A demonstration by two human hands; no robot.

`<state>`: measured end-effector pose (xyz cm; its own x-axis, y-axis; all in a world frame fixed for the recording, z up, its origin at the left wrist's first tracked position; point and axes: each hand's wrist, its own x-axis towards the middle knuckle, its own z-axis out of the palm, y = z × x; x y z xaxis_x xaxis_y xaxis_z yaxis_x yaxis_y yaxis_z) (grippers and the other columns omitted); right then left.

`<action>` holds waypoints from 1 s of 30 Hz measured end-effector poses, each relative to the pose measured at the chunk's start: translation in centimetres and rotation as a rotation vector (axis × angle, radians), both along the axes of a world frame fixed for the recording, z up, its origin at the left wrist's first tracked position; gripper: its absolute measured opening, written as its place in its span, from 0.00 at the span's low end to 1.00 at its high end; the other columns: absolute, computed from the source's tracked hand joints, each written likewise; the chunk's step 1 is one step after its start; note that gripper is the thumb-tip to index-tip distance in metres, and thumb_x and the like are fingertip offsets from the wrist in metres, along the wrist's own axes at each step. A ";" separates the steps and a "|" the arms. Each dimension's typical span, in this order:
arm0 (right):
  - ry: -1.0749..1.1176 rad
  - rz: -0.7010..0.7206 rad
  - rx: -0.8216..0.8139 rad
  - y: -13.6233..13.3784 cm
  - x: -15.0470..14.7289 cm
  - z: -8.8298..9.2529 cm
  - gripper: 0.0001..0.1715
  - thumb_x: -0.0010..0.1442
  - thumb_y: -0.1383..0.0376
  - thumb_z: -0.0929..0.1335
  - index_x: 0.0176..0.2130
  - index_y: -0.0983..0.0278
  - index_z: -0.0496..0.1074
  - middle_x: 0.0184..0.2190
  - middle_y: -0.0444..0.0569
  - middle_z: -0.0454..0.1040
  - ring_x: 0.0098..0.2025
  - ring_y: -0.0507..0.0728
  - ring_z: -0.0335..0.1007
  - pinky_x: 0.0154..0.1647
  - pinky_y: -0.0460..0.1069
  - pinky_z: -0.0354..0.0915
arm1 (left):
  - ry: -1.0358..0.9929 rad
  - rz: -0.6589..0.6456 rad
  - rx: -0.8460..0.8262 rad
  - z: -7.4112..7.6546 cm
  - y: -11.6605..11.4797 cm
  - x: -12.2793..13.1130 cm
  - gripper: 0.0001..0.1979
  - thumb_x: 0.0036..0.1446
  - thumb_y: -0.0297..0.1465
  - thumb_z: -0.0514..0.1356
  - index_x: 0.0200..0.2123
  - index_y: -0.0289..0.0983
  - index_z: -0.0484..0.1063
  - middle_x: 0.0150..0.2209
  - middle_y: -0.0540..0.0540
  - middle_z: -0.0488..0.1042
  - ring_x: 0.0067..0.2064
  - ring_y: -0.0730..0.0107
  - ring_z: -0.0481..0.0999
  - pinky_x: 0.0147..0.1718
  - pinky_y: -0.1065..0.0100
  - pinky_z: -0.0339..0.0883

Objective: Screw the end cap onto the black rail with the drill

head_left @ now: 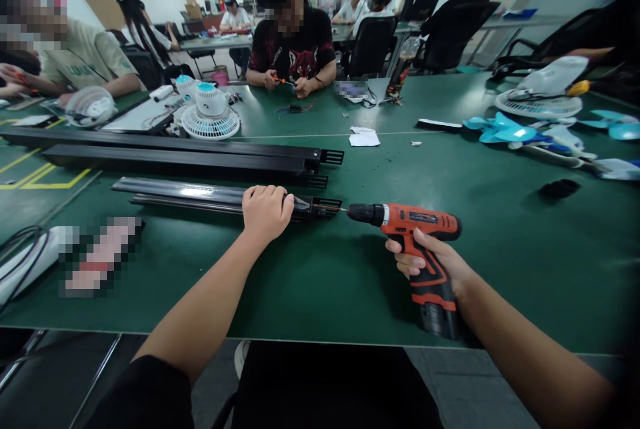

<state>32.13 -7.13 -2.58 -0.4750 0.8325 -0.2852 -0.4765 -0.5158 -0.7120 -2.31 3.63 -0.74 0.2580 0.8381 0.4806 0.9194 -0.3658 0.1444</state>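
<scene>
My right hand (430,255) grips an orange and black cordless drill (423,219) by its handle, with the trigger area under my fingers. The drill points left, and its thin bit reaches the slotted end of a long black metal profile (190,192). Whether the bit sits inside the end or only touches it, I cannot tell. My left hand (267,212) is wrapped over the profile near that end, pressing it to the green table. A second dark rail lies just beneath the profile.
Behind the profile lie more long black rails (175,157). Fan parts (210,119) stand at the back left, with blue fan blades (500,129) at the right. White paper (364,137) and a black brush-like piece (560,189) lie on the green table (320,282). A person (293,49) works opposite.
</scene>
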 end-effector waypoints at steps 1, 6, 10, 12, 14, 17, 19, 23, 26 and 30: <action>-0.004 0.000 0.003 0.0 0.0 0.0 0.20 0.60 0.50 0.75 0.39 0.64 0.73 0.26 0.43 0.66 0.21 0.48 0.47 0.21 0.44 0.63 | 0.004 0.000 0.003 0.0 0.0 0.0 0.21 0.71 0.40 0.47 0.39 0.41 0.79 0.40 0.42 0.82 0.46 0.51 0.77 0.55 0.50 0.60; 0.004 0.003 -0.003 0.0 0.0 0.0 0.20 0.60 0.51 0.75 0.39 0.64 0.73 0.25 0.42 0.64 0.21 0.48 0.47 0.21 0.43 0.63 | 0.012 0.000 0.022 0.2 0.0 0.0 0.21 0.71 0.39 0.47 0.38 0.41 0.79 0.40 0.42 0.83 0.45 0.52 0.78 0.54 0.51 0.61; 0.038 0.018 -0.024 0.1 0.0 0.1 0.19 0.60 0.52 0.76 0.40 0.64 0.74 0.25 0.42 0.65 0.22 0.48 0.47 0.22 0.43 0.63 | 0.012 -0.006 0.022 0.2 -0.1 0.1 0.22 0.72 0.39 0.47 0.39 0.40 0.79 0.40 0.42 0.83 0.45 0.52 0.78 0.54 0.50 0.61; 0.042 0.015 -0.028 0.1 0.1 0.0 0.18 0.60 0.53 0.75 0.41 0.64 0.74 0.25 0.42 0.65 0.22 0.48 0.47 0.22 0.43 0.63 | 0.011 -0.005 0.016 0.2 -0.1 0.1 0.22 0.72 0.39 0.47 0.39 0.40 0.79 0.40 0.42 0.83 0.46 0.52 0.78 0.55 0.50 0.61; 0.043 0.023 -0.038 0.1 0.2 -0.1 0.18 0.61 0.53 0.75 0.40 0.65 0.74 0.23 0.42 0.63 0.22 0.48 0.47 0.22 0.43 0.64 | 0.010 -0.002 0.011 0.2 -0.1 0.1 0.22 0.72 0.39 0.47 0.39 0.41 0.79 0.40 0.42 0.83 0.46 0.51 0.78 0.55 0.50 0.61; 0.044 0.033 -0.046 0.1 0.2 -0.2 0.19 0.60 0.53 0.75 0.39 0.65 0.74 0.22 0.41 0.61 0.21 0.48 0.47 0.22 0.43 0.64 | 0.003 0.000 0.011 0.1 -0.1 0.1 0.22 0.72 0.40 0.47 0.39 0.41 0.79 0.40 0.42 0.83 0.46 0.51 0.78 0.55 0.50 0.61; 0.041 0.023 -0.039 0.1 0.2 -0.2 0.18 0.60 0.53 0.75 0.39 0.65 0.74 0.23 0.41 0.62 0.21 0.48 0.46 0.21 0.43 0.64 | -0.006 -0.002 0.006 0.1 -0.1 0.1 0.22 0.72 0.40 0.46 0.40 0.41 0.80 0.40 0.42 0.82 0.46 0.51 0.78 0.55 0.50 0.61; 0.032 0.023 -0.035 0.0 0.1 -0.1 0.18 0.60 0.52 0.76 0.39 0.64 0.75 0.22 0.40 0.62 0.21 0.49 0.46 0.21 0.43 0.64 | -0.020 -0.008 -0.013 0.2 -0.1 0.1 0.22 0.71 0.40 0.47 0.40 0.40 0.80 0.41 0.41 0.82 0.46 0.50 0.77 0.55 0.49 0.60; 0.028 0.016 -0.030 -0.1 0.1 -0.2 0.19 0.60 0.52 0.76 0.38 0.64 0.75 0.21 0.40 0.61 0.21 0.49 0.45 0.21 0.43 0.64 | -0.019 -0.010 -0.007 0.2 -0.1 0.1 0.22 0.72 0.40 0.47 0.39 0.39 0.80 0.41 0.41 0.82 0.46 0.50 0.77 0.55 0.50 0.60; 0.025 -0.002 -0.023 0.0 0.1 -0.3 0.18 0.60 0.52 0.76 0.38 0.64 0.75 0.23 0.41 0.62 0.21 0.48 0.44 0.21 0.42 0.64 | -0.016 -0.009 -0.005 0.1 0.0 0.0 0.22 0.72 0.39 0.47 0.40 0.40 0.79 0.41 0.42 0.82 0.46 0.50 0.77 0.56 0.50 0.59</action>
<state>32.26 -7.15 -2.83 -0.4804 0.8269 -0.2924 -0.4952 -0.5309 -0.6877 -2.29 3.61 -0.66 0.2581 0.8383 0.4802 0.9137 -0.3733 0.1606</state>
